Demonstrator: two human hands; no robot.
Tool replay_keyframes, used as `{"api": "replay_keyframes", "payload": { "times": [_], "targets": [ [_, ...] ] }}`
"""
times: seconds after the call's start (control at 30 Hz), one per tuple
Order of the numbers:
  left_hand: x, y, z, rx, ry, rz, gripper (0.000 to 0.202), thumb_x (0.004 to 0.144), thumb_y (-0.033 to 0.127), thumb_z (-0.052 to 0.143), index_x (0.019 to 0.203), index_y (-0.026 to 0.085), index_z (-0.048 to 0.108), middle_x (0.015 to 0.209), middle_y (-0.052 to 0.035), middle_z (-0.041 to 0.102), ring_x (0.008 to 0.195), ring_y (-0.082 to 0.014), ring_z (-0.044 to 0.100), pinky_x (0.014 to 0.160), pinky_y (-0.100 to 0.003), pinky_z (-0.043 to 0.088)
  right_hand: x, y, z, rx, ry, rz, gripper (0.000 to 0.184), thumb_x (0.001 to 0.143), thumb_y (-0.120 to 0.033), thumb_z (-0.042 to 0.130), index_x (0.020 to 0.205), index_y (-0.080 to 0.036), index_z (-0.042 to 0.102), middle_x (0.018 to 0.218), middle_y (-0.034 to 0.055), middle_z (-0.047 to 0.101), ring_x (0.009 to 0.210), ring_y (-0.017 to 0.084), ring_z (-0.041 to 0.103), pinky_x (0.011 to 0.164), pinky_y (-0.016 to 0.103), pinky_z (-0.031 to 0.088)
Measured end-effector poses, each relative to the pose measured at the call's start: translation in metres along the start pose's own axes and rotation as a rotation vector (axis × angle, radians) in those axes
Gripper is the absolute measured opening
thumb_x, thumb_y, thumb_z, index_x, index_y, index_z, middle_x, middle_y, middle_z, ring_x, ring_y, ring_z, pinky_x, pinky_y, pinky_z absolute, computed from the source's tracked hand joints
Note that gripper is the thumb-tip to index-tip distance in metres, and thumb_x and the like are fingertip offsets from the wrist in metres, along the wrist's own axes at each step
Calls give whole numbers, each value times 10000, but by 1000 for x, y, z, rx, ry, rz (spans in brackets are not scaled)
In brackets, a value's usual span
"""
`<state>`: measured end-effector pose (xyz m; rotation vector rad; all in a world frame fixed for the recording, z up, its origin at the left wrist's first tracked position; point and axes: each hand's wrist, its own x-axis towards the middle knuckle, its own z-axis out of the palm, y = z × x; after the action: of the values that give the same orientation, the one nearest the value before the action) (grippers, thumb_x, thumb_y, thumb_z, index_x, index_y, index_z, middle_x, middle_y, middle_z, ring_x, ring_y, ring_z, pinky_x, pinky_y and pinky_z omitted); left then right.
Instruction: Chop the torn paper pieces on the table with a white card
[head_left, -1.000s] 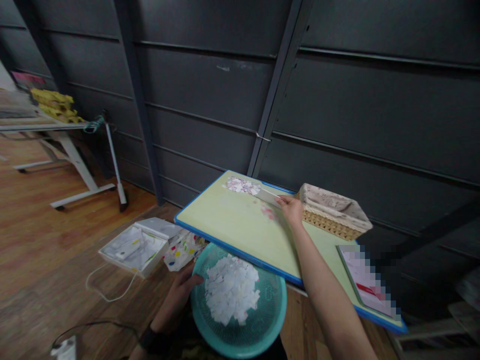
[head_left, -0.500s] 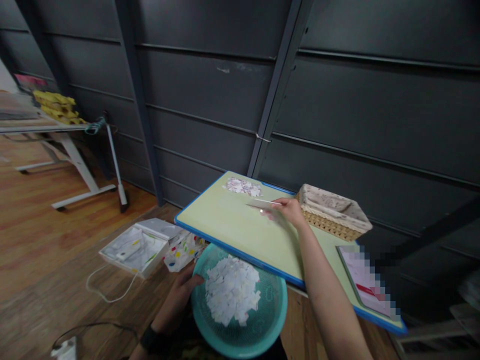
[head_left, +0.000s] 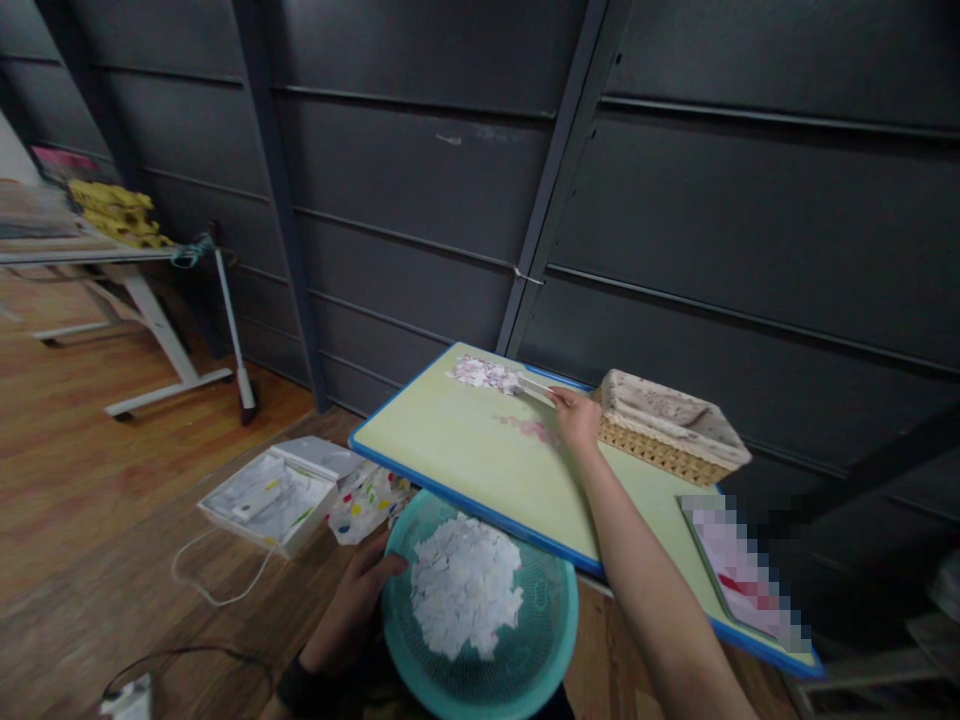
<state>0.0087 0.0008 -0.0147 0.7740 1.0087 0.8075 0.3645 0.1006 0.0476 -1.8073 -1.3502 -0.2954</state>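
Note:
My right hand [head_left: 576, 418] reaches across the pale green table top [head_left: 465, 440] and pinches a flat white card [head_left: 534, 388]. The card's far edge touches a small heap of paper scraps [head_left: 484, 374] at the table's back corner. My left hand [head_left: 358, 592] grips the rim of a teal basket [head_left: 540, 640] held below the table's near edge. A pile of white paper scraps [head_left: 465, 585] lies in the basket.
A wicker basket [head_left: 667, 425] with a cloth lining stands on the table right of my right hand. A blurred sheet [head_left: 739, 575] lies near the right corner. On the wooden floor lie an open white box [head_left: 274, 490] and a cable. A dark panelled wall stands behind.
My right hand drew the card back from the scrap heap toward me, then pushed it out to the heap again. My left hand kept the teal basket in place.

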Motion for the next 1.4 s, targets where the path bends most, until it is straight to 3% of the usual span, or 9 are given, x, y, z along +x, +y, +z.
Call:
{"api": "replay_keyframes", "payload": {
  "times": [0.13,0.43,0.6,0.77,1.03,1.4],
  "targets": [
    [6,-4,-4,10,4,3,504,554,220,687,1052,148,704,1026,-90,768,938,-313,676,762,-365,515,0,-3,4,-92,-39,-24,283,854,-333,509,962,-219,744,961,73,726,864,242,682,788,323,492],
    [-2,1,3,13,-9,-10,435,593,249,694,1018,157,708,1000,-82,778,958,-307,674,807,-365,505,-2,-13,-10,-155,-46,-12,279,855,-358,531,974,-219,743,968,76,725,878,248,680,783,319,485],
    [5,-5,-2,1,22,7,413,568,223,699,974,151,721,992,-87,781,988,-317,664,815,-365,505,-2,-14,-7,-97,-87,-45,271,855,-359,537,967,-224,743,971,69,725,876,231,683,788,305,490],
    [8,-11,-6,-23,-65,9,466,625,226,674,1088,165,683,1062,-85,762,971,-301,674,779,-364,516,-3,-18,-8,-75,-122,-71,267,857,-356,536,971,-230,742,955,62,729,873,238,683,785,316,492],
    [2,-6,-1,6,-23,-4,493,609,194,653,1099,153,686,1029,-90,771,917,-308,688,733,-363,522,-5,-20,-4,-49,-103,-94,267,862,-360,530,977,-242,740,973,58,725,885,238,682,804,323,494],
    [-1,-2,2,20,-25,10,467,627,215,648,1088,155,693,1048,-81,764,946,-296,677,776,-362,517,-3,-27,0,-2,-95,-107,246,857,-345,547,980,-246,736,985,43,722,890,209,684,796,283,490]
  ]
}}
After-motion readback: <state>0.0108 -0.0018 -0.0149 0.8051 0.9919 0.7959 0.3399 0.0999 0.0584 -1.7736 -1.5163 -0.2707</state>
